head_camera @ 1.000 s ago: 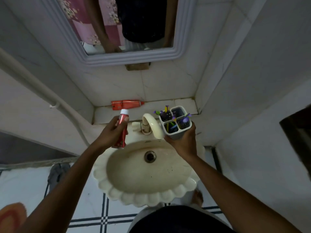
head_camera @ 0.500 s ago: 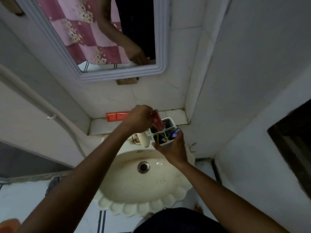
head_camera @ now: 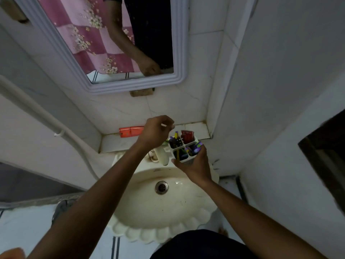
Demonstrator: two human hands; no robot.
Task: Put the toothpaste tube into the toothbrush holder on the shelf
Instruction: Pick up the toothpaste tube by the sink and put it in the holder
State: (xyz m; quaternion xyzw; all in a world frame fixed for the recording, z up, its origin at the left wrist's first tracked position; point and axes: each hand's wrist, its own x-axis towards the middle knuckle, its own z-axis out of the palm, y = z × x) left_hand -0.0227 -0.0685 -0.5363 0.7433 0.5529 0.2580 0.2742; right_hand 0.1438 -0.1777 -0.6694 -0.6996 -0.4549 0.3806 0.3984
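Four-celled white holder (head_camera: 183, 146) | crimped red tube (head_camera: 187, 135) inside | right hand (head_camera: 196, 165) gripping

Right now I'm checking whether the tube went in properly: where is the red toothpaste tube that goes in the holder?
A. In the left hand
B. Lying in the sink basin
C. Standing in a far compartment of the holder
C: the toothpaste tube stands in a far compartment of the holder, apart from the left hand.
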